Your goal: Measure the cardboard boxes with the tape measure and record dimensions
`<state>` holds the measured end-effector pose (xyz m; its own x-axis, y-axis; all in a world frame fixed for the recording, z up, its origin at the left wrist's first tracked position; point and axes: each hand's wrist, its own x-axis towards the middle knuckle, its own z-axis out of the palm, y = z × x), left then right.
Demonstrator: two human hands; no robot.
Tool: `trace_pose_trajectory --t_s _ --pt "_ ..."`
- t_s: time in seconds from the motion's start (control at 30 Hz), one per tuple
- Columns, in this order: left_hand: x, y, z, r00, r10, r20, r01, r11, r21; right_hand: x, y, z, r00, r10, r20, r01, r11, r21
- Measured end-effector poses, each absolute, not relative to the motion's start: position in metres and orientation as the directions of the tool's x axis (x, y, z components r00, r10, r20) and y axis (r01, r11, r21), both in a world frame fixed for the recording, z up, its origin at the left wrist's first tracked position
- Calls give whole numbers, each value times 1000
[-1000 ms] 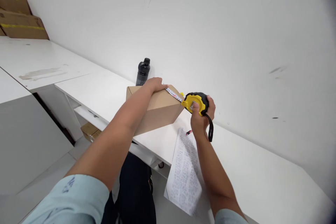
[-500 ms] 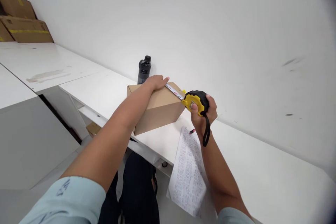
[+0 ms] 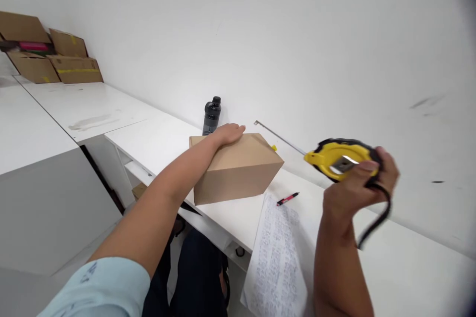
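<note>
A plain brown cardboard box (image 3: pixel 238 178) sits on the white table. Across its top reaches my left arm, and my left hand (image 3: pixel 229 133) grips the far top edge, its fingers partly hidden. Up to the right, my right hand (image 3: pixel 359 183) is wrapped round a yellow and black tape measure (image 3: pixel 330 158), clear of the box. A short length of metal blade (image 3: pixel 278 136) sticks out of it toward the left, its hooked end free in the air. The tape's black wrist strap hangs below my hand.
A dark bottle (image 3: pixel 211 116) stands behind the box by the wall. A small yellow object (image 3: pixel 274 147) peeks out behind the box. A red and black pen (image 3: pixel 287 199) lies beside handwritten sheets (image 3: pixel 277 257) overhanging the table's front edge. Cardboard cartons (image 3: pixel 80 70) are stacked far left.
My right hand has drawn the tape measure away to the right, and its blade has left the box top and my left hand. My left hand stays on the box. The view has shifted.
</note>
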<state>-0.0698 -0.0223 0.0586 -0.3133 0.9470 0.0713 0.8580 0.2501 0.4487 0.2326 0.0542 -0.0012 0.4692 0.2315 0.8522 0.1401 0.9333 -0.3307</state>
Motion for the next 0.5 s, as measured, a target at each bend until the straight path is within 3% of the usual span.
trace_pose_trajectory --t_s 0.13,0.3,0.5 --pt "-85 -33 64 -282 949 138 839 175 516 285 99 6 550 126 826 -16 990 -140" --pt "-103 -70 61 -367 884 288 707 64 705 330 135 -7 454 179 873 -58 983 -172" --pt "-97 -112 58 -485 779 397 677 46 735 315 134 -1 525 235 818 -186 970 -159"
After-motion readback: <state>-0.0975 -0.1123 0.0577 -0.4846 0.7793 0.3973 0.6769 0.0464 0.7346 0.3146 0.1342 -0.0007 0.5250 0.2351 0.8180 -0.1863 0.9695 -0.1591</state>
